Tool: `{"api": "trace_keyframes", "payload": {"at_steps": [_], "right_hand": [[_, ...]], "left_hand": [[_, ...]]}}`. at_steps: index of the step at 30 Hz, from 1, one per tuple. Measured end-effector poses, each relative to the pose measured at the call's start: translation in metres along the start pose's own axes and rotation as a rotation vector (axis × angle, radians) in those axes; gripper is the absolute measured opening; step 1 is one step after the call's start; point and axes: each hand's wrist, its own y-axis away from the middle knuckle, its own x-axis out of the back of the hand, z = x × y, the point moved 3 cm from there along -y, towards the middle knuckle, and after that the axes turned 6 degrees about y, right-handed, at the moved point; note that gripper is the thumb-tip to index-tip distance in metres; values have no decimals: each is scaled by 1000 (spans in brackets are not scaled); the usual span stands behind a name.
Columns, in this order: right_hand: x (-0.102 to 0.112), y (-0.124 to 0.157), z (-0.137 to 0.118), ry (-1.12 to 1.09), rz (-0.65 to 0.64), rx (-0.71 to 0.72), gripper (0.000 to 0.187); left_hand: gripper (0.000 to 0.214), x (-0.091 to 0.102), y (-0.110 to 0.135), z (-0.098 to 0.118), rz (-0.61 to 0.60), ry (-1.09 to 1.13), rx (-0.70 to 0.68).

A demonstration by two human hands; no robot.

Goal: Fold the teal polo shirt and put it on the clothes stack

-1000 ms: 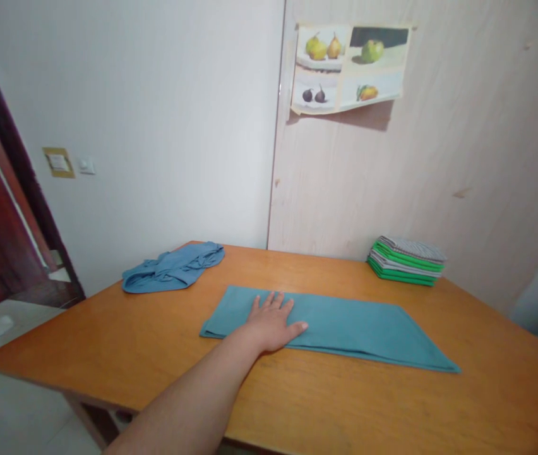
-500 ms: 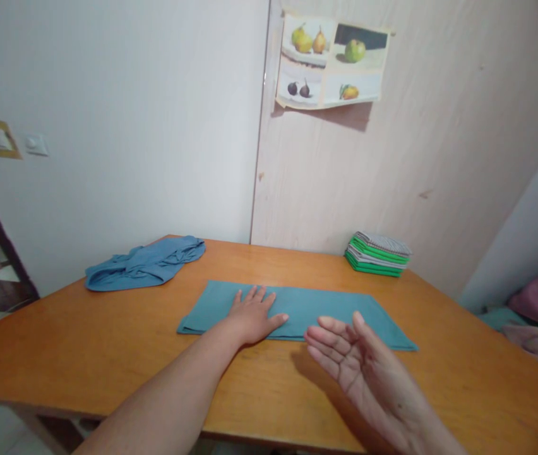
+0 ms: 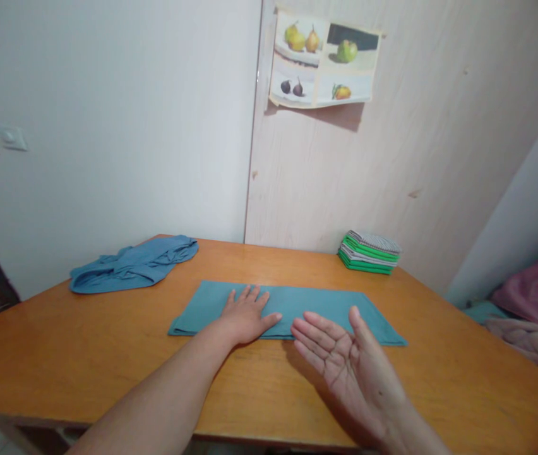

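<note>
A folded teal cloth (image 3: 316, 302) lies flat and lengthwise across the middle of the wooden table. My left hand (image 3: 247, 317) rests palm down on it, left of its centre, with fingers spread. Above the table's near side, my right hand (image 3: 345, 357) is held palm up with the fingers stretched and the thumb apart. Its fingertips overlap the cloth's near edge in the view, and a shadow falls on the wood below. Nothing lies in the right palm.
The wooden table (image 3: 250, 385) has a crumpled blue garment (image 3: 136, 262) at its back left. A neat stack of green and grey-patterned folded cloths (image 3: 369, 253) stands at the back right. Pink fabric (image 3: 537, 294) lies beyond the right edge. A fruit print (image 3: 323, 60) hangs on the wall.
The view has turned slightly to the right. My right hand's fingers have straightened a little and its palm has opened more. My left hand stays on the teal cloth.
</note>
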Motion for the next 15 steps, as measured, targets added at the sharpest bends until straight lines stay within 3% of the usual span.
{"api": "trace_keyframes", "payload": {"at_steps": [4,8,11,14,15], "right_hand": [[2,1,8,137,12,36,52],[5,4,27,564,-53,144,38],[1,9,39,839,-162,63,30],[-5,15,35,1033,-229,-6,43],[-7,15,31,1099,-241,10,39]], "left_hand": [[92,1,1,1,-5,3,-2],[92,1,1,1,-10,9,2],[93,1,1,0,-6,8,-4],[92,1,1,0,-11,4,-6],[91,1,1,0,-12,2,-5]]}}
